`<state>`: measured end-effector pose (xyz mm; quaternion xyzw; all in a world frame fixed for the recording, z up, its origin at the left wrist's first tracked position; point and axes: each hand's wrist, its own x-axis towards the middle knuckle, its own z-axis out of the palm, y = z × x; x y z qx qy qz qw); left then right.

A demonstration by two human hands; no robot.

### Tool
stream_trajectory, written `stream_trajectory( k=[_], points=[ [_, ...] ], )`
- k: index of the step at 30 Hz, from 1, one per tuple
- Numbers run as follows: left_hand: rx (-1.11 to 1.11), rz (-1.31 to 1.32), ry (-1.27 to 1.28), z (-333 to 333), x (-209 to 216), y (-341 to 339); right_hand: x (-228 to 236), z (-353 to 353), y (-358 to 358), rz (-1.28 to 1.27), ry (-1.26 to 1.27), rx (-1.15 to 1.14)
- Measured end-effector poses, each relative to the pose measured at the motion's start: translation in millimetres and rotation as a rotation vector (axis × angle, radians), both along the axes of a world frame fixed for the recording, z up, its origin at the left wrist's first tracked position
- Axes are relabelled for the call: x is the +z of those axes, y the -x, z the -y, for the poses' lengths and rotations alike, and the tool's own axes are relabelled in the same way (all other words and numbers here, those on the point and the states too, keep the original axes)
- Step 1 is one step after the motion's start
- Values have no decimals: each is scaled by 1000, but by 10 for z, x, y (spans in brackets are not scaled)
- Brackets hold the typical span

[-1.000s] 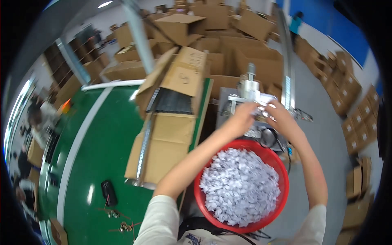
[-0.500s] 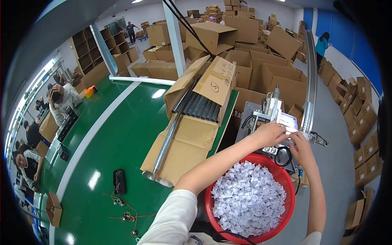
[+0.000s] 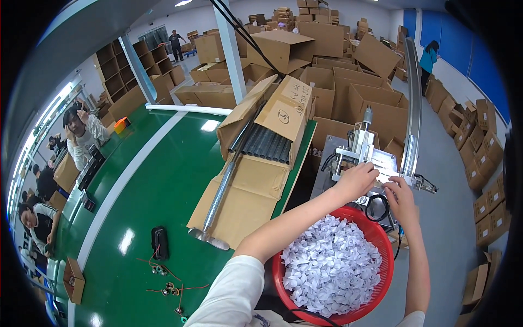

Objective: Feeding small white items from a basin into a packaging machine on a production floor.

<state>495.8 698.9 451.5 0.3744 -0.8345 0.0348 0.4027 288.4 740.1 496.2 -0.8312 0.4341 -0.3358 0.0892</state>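
Both my hands are over a metal bench machine [image 3: 357, 150] at the right, which has a clear plate and an upright cylinder. Its left part is beside my left hand [image 3: 357, 181], whose fingers are bent and pressed together; whatever they may pinch is too small to make out. Just to the right, my right hand [image 3: 402, 199] reaches over the machine's front with bent fingers a little apart, and I see nothing held in it. Below my hands stands a red basket [image 3: 388, 272] full of small white folded pieces [image 3: 332, 264].
A long metal rail [image 3: 414, 109] rises behind the machine. On the green table [image 3: 163, 191] lie an opened carton [image 3: 291, 103] of dark rods, a spring-wrapped rod [image 3: 220, 193], a black case [image 3: 159, 242] and wired parts [image 3: 170, 289]. Cartons crowd the back; people sit at the left.
My hands have drawn slightly apart over the machine, the left one shifting a little left. At the far left, a seated person has raised their head.
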Motion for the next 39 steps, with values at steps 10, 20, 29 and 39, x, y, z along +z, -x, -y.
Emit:
stream_trajectory(
  k=[10,20,29,39],
  points=[
    [-6,-160,112,-286,132,-175,115,-71,32,-22,-104,-109],
    [-2,-16,191,-529,43,-280,46,180,-309,38,115,50],
    [-219,267,-362,-943,-641,-265,-35,259,-531,-138,201,138],
    [-187,530,-691,-1192,-932,-98,4,318,-535,-59,126,103]
  ],
)
